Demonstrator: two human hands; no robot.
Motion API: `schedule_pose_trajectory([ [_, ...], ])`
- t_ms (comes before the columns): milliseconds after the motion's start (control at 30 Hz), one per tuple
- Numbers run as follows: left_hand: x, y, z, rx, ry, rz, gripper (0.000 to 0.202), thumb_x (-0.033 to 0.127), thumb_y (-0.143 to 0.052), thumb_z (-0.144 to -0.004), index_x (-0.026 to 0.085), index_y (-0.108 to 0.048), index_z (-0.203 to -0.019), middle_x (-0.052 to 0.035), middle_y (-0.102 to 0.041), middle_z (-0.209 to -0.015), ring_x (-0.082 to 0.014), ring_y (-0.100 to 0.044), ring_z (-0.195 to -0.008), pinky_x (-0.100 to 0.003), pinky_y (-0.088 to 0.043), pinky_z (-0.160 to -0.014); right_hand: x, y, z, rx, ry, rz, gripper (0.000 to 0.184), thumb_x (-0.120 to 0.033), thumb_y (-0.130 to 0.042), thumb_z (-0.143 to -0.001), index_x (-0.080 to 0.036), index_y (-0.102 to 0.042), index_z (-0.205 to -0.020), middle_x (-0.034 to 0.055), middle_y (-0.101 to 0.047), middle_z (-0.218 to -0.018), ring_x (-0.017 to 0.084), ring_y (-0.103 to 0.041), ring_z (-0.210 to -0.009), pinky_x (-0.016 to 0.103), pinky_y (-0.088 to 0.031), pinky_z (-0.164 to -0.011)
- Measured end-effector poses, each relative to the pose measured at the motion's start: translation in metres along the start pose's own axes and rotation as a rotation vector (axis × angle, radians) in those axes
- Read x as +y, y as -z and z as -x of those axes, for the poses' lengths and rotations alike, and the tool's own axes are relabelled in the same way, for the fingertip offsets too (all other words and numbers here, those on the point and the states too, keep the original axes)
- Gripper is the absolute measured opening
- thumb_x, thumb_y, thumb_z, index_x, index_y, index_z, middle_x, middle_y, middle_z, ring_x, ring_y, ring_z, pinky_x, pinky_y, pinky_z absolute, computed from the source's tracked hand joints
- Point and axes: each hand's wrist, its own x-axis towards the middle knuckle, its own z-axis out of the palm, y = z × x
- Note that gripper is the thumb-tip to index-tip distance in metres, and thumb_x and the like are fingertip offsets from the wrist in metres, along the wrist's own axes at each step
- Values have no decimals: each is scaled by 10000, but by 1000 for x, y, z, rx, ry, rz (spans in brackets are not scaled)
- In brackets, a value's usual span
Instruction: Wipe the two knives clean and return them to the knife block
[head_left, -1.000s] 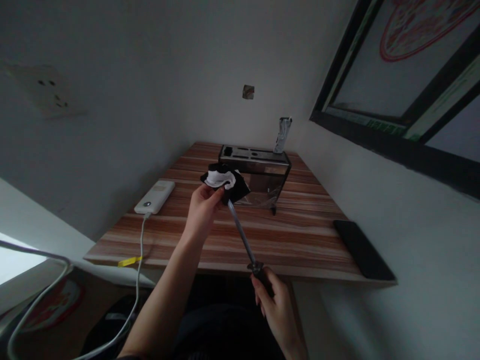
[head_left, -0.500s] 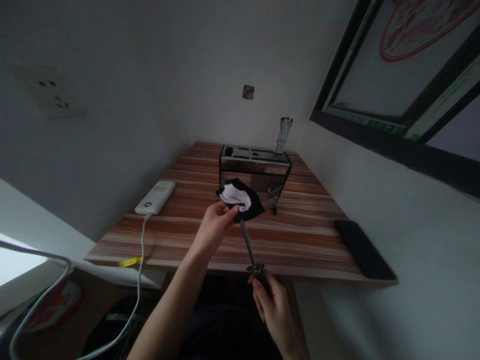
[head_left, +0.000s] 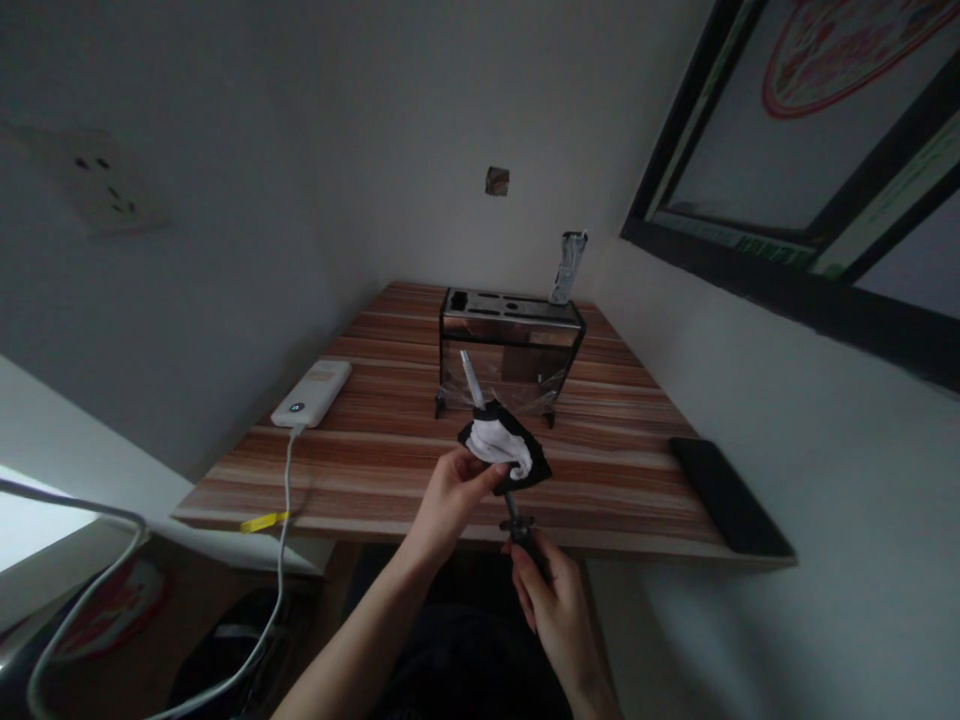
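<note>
My right hand (head_left: 551, 600) is closed round the dark handle of a sharpening steel (head_left: 472, 380), a thin grey rod with a small guard, pointing away and slightly left. A black and white cloth (head_left: 499, 445) is pinched in my left hand (head_left: 457, 495) over the middle of the rod. The rod's tip sticks out past the far side of the cloth, and a short bit shows near the guard. Whether the cloth wraps fully round the rod I cannot tell. Behind them stands a knife block (head_left: 517, 325) with slots in its top and clear plastic film near its base.
A plastic-wrapped handle (head_left: 568, 268) rises from the block's right end. On the left of the wooden table (head_left: 375, 330) lies a white power bank (head_left: 311, 393) with a cable (head_left: 286, 480) hanging over the edge. A black phone-like slab (head_left: 729, 497) rests at the right edge.
The cloth has come nearer to me and down along the rod with my left hand. The rod's tip, formerly at the cloth's near edge, now shows beyond it. My right hand has barely moved.
</note>
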Motion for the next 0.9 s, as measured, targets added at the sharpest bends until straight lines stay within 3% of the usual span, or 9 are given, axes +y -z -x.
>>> schedule_pose_trajectory([
  [167,-16,-6,18,-75,77,-16,300,362,-783,-621,115,-730,-783,-76,-736,-753,-194,-660,-719,-259,-497,-682,-2,3,-4,12,40,26,520,-675,-570,-756,-155,-565,-754,-95,-336,-471,47,-257,-374,155,-199,-330],
  [400,-26,-6,18,-134,67,-29,280,330,-792,-616,133,-741,-807,-79,-743,-779,-228,-676,-777,-310,-513,-765,8,9,-9,28,90,37,448,-614,-572,-799,-177,-526,-713,-92,-329,-478,52,-259,-385,159,-186,-338],
  [633,-25,-3,15,-128,32,-149,237,305,-788,-612,149,-737,-783,-74,-739,-754,-252,-678,-824,-320,-523,-773,5,7,-6,31,93,24,473,-626,-581,-782,-153,-591,-784,-95,-333,-471,53,-252,-376,163,-183,-330],
  [900,-27,-2,20,-12,-32,-199,235,255,-762,-634,136,-712,-831,-85,-743,-875,-240,-675,-854,-284,-515,-770,8,4,-4,53,81,36,464,-619,-588,-779,-155,-598,-777,-84,-346,-479,61,-269,-389,164,-189,-325],
])
